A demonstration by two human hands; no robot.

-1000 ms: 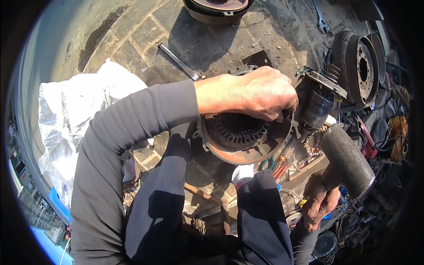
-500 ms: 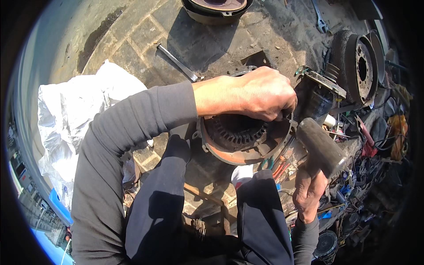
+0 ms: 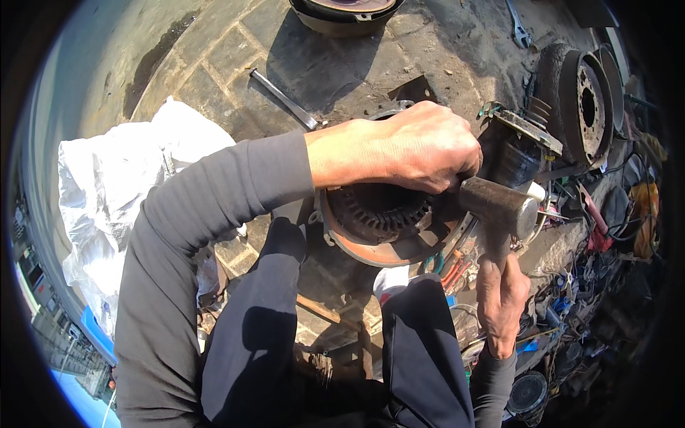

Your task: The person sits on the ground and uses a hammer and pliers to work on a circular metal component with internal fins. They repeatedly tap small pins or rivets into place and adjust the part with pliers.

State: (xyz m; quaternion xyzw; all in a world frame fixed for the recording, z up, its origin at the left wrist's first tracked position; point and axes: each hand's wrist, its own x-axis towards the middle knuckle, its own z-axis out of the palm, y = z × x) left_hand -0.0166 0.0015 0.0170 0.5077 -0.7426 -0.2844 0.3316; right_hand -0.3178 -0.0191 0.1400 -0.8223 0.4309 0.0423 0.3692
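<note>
A round, rusty metal housing (image 3: 399, 255) with a slotted ring inside sits in front of my knees. My left hand (image 3: 432, 150) reaches across above it and is closed in a fist at its right side. What the fist grips is hidden under the fingers. My right hand (image 3: 501, 296) is wrapped round the handle of a short, heavy hammer (image 3: 499, 205). The hammer's head is level, its left end close beside my left fist. I cannot tell whether it touches anything there.
A flat steel bar (image 3: 284, 98) lies on the paving beyond my left forearm. White sheeting (image 3: 118, 189) is heaped at left. A round pan (image 3: 346, 20) stands at the far edge. Rusty wheel drums (image 3: 581, 107), an adjustable wrench (image 3: 521, 27) and piled scrap (image 3: 585, 307) lie at right.
The hammer head has swung up and left, from a slant to level, toward my left fist. My right hand has turned slightly with it. My left fist stays almost in place.
</note>
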